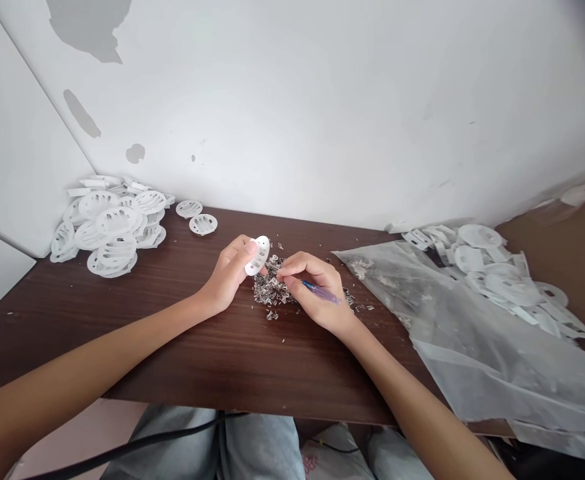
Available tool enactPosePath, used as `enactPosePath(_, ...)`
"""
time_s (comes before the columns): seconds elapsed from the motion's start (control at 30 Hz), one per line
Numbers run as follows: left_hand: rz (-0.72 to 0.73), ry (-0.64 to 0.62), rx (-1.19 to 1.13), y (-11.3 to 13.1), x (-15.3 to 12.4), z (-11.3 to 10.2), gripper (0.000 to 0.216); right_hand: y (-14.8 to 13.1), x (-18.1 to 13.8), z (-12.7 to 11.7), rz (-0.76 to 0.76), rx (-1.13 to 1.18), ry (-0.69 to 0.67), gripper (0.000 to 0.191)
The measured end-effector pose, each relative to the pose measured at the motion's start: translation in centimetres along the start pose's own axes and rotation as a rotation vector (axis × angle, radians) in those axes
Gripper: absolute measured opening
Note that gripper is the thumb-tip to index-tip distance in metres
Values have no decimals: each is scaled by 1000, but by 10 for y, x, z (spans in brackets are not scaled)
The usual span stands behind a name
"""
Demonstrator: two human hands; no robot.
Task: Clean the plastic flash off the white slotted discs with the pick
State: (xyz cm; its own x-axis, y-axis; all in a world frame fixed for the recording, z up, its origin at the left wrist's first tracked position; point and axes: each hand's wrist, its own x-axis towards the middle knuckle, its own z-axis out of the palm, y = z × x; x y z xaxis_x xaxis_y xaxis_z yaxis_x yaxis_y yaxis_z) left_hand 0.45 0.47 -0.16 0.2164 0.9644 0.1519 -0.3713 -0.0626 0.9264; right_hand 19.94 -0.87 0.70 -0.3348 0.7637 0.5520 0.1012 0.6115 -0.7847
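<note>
My left hand grips a white slotted plastic disc by its edge, thumb on the face, tilted up above the table. Close by on the right, my right hand is closed around a blue-purple pen-like tool, which lies across the palm. Thumb and forefinger pinch together near the disc; what sits at their tips is too small to make out. Under and between both hands spreads a heap of small shiny metal pieces, partly hidden by my right hand.
On the dark wooden table, a pile of white slotted discs stands at the back left, with two loose discs beside it. A clear plastic bag covers the right side, near more white plastic parts. A white wall rises behind.
</note>
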Motion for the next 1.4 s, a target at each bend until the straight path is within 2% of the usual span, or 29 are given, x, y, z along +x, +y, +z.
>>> enactPosePath(0.4,-12,-28,-17,-1,0,-1,40,1,0,2,-27,-20,-16,12)
enactPosePath(0.7,-46,-46,45,1,-4,0,56,1,-1,4,8,-37,-38,8)
enactPosePath(1.4,-56,-35,36,-5,-4,-3,54,-1,-1,5,17,-43,-39,8)
